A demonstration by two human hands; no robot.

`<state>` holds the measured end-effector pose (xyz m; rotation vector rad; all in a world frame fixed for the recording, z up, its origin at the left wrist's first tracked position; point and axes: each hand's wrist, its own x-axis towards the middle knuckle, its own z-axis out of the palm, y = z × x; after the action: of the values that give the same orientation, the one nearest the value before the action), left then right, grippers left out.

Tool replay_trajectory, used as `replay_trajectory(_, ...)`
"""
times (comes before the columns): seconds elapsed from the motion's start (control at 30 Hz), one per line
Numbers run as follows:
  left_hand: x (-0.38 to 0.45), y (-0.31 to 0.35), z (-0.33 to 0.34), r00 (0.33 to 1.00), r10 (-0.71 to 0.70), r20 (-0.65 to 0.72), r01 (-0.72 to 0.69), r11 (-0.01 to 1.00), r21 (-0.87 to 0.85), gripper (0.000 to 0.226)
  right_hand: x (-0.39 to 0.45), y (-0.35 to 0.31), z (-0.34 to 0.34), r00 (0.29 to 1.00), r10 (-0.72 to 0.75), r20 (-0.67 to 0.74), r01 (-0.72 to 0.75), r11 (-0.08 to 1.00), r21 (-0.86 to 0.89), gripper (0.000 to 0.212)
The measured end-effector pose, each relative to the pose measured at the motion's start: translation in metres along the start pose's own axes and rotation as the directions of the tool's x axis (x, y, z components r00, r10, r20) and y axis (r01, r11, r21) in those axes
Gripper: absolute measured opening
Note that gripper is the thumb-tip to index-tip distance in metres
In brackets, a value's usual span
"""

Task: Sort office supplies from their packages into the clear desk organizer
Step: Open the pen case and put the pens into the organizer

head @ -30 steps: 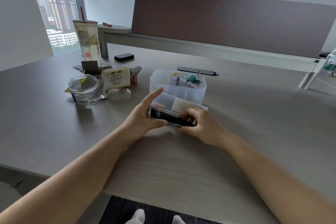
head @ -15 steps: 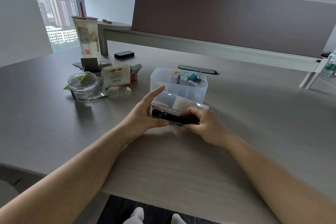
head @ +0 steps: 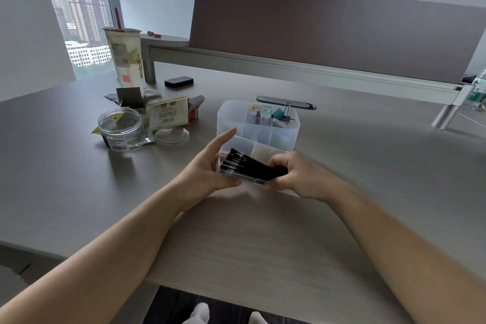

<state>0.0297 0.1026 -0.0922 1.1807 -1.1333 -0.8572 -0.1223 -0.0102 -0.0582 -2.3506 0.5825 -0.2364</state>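
The clear desk organizer (head: 286, 134) stands at mid-desk, with pastel sticky notes (head: 259, 113) and binder clips (head: 282, 114) in its rear compartments. Just in front of it I hold a clear pen package (head: 249, 181). My left hand (head: 206, 169) steadies the package's left end, thumb underneath and fingers stretched up. My right hand (head: 302, 176) grips a bundle of black pens (head: 252, 166) by the right end. The pens' left ends tilt up out of the package.
Left of the organizer lie a clear jar (head: 119, 130), its lid (head: 171, 135) and opened cardboard boxes (head: 171, 113). Behind them are a tall drink cup (head: 125, 55) and a small black object (head: 178, 81). A brown divider panel (head: 328, 31) runs along the back; a bottle (head: 477, 92) stands far right.
The black pens lay flat in the package before; now their left ends have lifted and fanned up out of it in my right hand. My left hand stays on the package.
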Motion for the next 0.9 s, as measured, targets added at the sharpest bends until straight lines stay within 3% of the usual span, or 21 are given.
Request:
replay_trajectory(0.2,0.0,-0.001,0.0,1.0,-0.008,-0.003,0.008,0.999,-0.046,0.084,0.003,-0.005,-0.004,0.995,0.029,0.091,-0.036,0.997,0.072,0.024)
replay_trajectory(0.47,0.001,-0.001,0.0,1.0,-0.012,0.011,0.013,0.994,-0.11,0.083,0.005,-0.006,-0.006,0.99,0.035,0.134,-0.032,0.999,-0.019,0.023)
replay_trajectory(0.63,-0.001,0.004,0.002,1.0,-0.008,0.026,0.011,0.989,-0.148,0.082,0.007,-0.005,-0.009,0.986,0.019,0.166,-0.033,0.996,0.081,0.025)
replay_trajectory(0.8,-0.003,0.006,0.0,0.999,-0.029,0.03,0.034,0.983,-0.178,0.083,0.008,-0.008,-0.009,0.975,0.009,0.223,-0.036,0.993,0.117,0.011)
replay_trajectory(0.9,-0.006,0.009,-0.004,0.999,-0.041,0.031,0.046,0.974,-0.222,0.081,0.009,-0.016,-0.009,0.966,-0.001,0.258,-0.036,0.99,0.14,0.019)
